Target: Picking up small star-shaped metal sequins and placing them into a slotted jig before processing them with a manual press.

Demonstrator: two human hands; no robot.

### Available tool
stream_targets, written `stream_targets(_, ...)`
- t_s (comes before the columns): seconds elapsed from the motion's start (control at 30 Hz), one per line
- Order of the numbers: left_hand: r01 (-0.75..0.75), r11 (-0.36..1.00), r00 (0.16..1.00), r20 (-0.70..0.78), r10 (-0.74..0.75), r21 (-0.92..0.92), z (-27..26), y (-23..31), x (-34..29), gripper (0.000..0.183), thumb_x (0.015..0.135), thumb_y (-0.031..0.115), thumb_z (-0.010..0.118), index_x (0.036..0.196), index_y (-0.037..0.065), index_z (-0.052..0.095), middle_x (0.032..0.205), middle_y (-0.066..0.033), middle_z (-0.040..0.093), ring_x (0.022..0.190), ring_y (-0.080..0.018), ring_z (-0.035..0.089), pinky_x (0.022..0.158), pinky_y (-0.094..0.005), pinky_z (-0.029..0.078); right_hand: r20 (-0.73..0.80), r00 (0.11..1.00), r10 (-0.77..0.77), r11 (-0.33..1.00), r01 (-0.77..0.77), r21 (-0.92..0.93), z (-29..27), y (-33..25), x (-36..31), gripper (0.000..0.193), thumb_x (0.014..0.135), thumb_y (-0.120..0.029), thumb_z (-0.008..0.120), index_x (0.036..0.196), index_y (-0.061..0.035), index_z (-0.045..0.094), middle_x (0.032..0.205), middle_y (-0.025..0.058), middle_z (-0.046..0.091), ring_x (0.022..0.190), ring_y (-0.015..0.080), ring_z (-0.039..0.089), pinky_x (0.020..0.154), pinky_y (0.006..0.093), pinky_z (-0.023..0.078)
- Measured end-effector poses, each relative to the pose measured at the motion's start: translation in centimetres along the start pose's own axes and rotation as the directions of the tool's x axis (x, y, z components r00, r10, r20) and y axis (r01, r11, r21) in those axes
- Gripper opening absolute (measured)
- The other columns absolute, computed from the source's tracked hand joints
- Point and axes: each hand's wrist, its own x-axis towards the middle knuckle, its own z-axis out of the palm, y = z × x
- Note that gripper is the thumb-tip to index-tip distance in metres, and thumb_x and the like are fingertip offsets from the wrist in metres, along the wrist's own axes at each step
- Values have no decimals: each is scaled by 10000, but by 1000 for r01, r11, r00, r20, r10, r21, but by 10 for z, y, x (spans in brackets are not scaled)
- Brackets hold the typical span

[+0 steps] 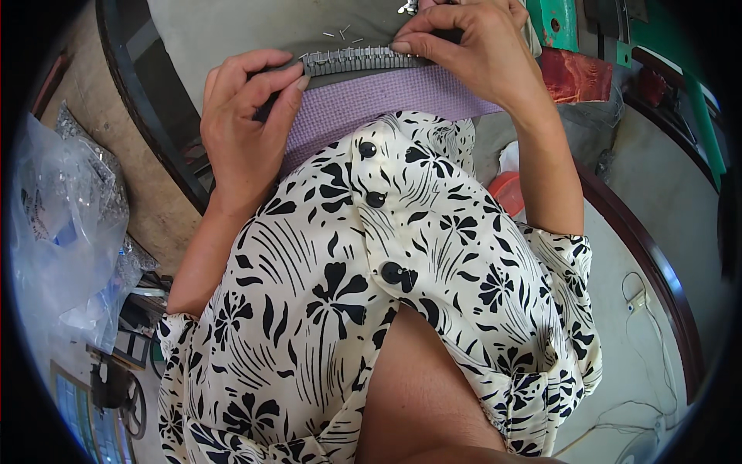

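Observation:
A ridged grey metal strip [355,60], made of many narrow segments side by side, lies across the near part of the work surface. Small pins stand along its far edge. My left hand [247,112] is closed, thumb and forefinger gripping the strip's left end. Toward the right end, my right hand [491,50] has thumb and forefinger pinched together at the strip's far edge; whatever is between those fingertips is hidden. Several loose metal pins [344,33] are scattered just beyond the strip. A purple woven cloth [348,100] lies on the near side, against my patterned shirt.
Small shiny metal parts [408,8] lie beyond my right hand. Green machine framework [553,23] and a red patterned sheet [580,76] are at the right. Clear plastic bags [69,224] hang at the left. Thin cables [657,325] trail over the floor at lower right.

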Motion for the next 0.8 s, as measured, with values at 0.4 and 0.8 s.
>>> stream_targets(0.4, -19, 999, 999, -27, 18, -43, 2, 0, 0, 146, 791, 52, 771, 934, 68, 753, 1056, -27, 686, 939, -237, 596, 807, -328, 466, 71, 994, 77, 976, -61, -211, -3, -21, 22, 144, 741, -118, 832, 865, -88, 765, 853, 33, 606, 884, 226, 525, 813, 355, 391)
stream_targets(0.8, -37, 999, 999, 15, 36, 32, 2, 0, -4, 168, 753, 101, 802, 914, 87, 756, 1064, -13, 688, 977, -253, 601, 861, -356, 461, 365, 931, -10, 995, 46, -90, 1, -26, 54, 123, 783, -81, 771, 890, -42, 727, 843, 104, 617, 849, 303, 609, 769, 402, 462)
